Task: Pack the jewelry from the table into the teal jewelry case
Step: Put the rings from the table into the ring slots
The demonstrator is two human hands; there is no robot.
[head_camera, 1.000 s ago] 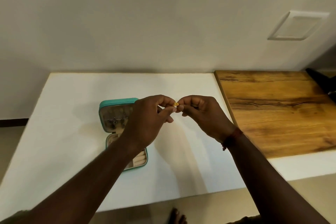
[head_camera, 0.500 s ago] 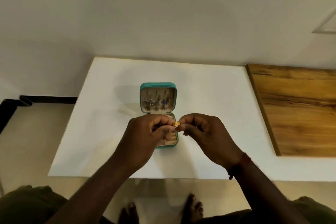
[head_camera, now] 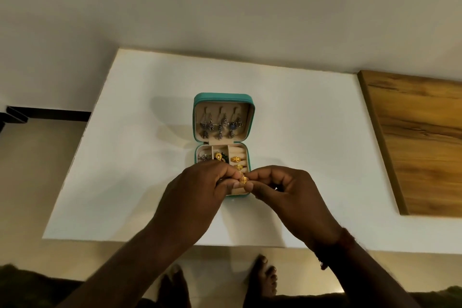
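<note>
Gold ring (head_camera: 243, 179) pinched between left hand (head_camera: 197, 197) and right hand (head_camera: 287, 192), both grips closed on it, above the open teal jewelry case (head_camera: 223, 100).

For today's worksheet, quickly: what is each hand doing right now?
Left hand: fingers curled, pinching the gold ring.
Right hand: also pinching that gold ring, over the teal jewelry case.
</note>
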